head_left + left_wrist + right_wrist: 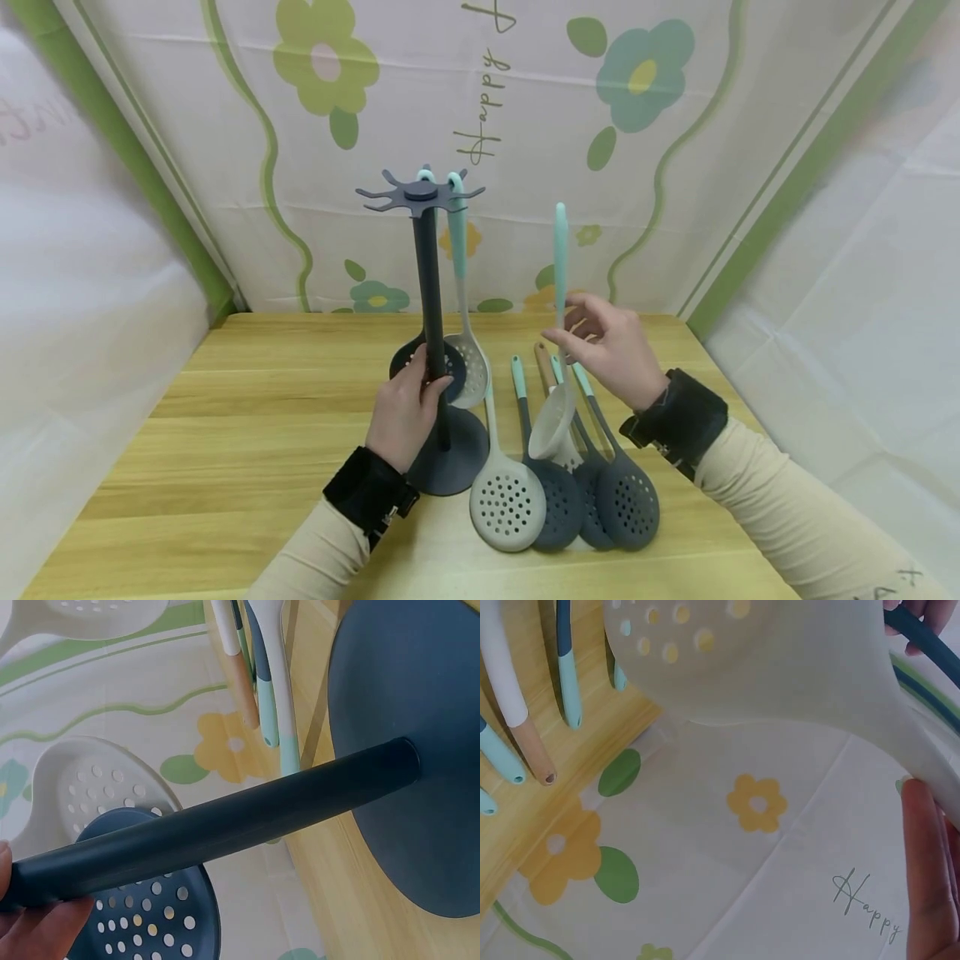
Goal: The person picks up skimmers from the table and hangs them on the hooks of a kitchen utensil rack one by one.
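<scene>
two hands (pixel 405 412) (pixel 613 354) hold one stand (pixel 430 292) and one strainer (pixel 551 425), five utensils (pixel 506 504) lying nearby

Wooden tabletop (pixel 247 417), white floral cloth (pixel 427 92) behind, cursive "Happy" lettering (pixel 478 142)

A slim dark pole (pixel 429 283) partly hides a dark perforated skimmer (pixel 454 367); the left-wrist view crops the round dark base (pixel 420 832).

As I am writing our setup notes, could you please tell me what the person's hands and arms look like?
The left hand and right hand are bare, with no gloves. A wide black left wristband and a matching right wristband circle the wrists. The left sleeve and right sleeve are cream; the right one bears dark, letter-like marks.
</scene>
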`<state>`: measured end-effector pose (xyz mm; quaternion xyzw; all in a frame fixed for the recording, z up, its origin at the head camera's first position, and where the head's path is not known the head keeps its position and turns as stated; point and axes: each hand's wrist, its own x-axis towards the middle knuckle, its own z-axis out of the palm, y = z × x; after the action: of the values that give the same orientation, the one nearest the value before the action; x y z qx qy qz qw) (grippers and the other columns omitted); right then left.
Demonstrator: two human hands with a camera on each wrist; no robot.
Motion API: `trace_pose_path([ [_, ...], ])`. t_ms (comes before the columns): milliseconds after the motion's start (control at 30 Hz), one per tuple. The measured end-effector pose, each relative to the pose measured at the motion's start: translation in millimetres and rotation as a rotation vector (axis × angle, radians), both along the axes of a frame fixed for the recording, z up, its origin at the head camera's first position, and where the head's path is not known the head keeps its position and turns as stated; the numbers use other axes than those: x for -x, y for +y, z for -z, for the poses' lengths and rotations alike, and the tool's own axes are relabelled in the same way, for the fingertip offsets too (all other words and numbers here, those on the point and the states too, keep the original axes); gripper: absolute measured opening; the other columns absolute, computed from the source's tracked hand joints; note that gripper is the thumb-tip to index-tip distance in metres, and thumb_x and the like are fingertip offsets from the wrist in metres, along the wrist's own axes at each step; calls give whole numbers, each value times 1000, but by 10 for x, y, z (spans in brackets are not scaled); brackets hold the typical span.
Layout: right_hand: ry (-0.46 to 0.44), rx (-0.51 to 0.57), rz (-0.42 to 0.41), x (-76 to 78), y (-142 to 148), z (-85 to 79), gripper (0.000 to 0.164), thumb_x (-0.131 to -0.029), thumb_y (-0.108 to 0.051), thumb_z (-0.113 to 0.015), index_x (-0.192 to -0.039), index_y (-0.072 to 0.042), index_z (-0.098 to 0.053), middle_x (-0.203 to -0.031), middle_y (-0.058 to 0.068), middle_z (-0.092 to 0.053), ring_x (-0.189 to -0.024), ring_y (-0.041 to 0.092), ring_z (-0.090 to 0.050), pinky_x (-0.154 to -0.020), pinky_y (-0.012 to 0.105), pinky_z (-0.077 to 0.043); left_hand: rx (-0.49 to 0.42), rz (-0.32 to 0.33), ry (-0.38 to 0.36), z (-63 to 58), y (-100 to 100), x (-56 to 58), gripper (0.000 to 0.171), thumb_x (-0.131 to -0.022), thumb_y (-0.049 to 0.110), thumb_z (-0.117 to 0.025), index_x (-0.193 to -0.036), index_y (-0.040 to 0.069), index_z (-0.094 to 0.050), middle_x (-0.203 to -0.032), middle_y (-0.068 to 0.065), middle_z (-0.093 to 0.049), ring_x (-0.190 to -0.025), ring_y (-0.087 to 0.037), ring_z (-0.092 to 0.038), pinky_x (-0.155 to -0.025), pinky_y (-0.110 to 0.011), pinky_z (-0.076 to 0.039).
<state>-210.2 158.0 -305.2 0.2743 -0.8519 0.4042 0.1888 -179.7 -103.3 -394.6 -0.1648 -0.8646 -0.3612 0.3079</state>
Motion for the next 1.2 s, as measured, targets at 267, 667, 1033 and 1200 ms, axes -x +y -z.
trace_pose_path([
  [267, -5, 11, -6, -19, -38, -25, 30, -87, -7, -76, -113, 2, -64, -82, 13, -69, -62, 17, -69, -57, 24, -57, -11, 93, -28, 1, -41, 19, 36, -94, 2, -65, -127, -4, -51, -105, -19, -70, -89, -29, -72, -73, -40, -60],
  [667, 12, 61, -36, -46, -96, -29, 29, -87, -3, -75, -113, 1, -65, -80, 13, -69, -59, 20, -68, -56, 26, -57, -51, 131, -23, 35, -88, 38, 38, -93, 3, -67, -129, 0, -55, -106, -16, -72, -89, -27, -73, -74, -39, -60],
  [1033, 42, 82, -53, -34, -140, -63, 31, -87, 1, -73, -116, 3, -65, -82, 15, -70, -60, 19, -69, -56, 31, -59, -88, 105, -23, 30, -75, 31, 40, -90, 6, -70, -128, 1, -58, -97, -14, -74, -80, -25, -73, -70, -38, -61],
  [1200, 55, 97, -58, -15, -161, -78, 30, -87, 2, -72, -116, 4, -65, -82, 16, -70, -61, 16, -69, -56, 31, -59, -98, 102, -25, 33, -62, 30, 41, -90, 7, -70, -129, 2, -58, -96, -15, -74, -79, -25, -73, -70, -38, -61],
])
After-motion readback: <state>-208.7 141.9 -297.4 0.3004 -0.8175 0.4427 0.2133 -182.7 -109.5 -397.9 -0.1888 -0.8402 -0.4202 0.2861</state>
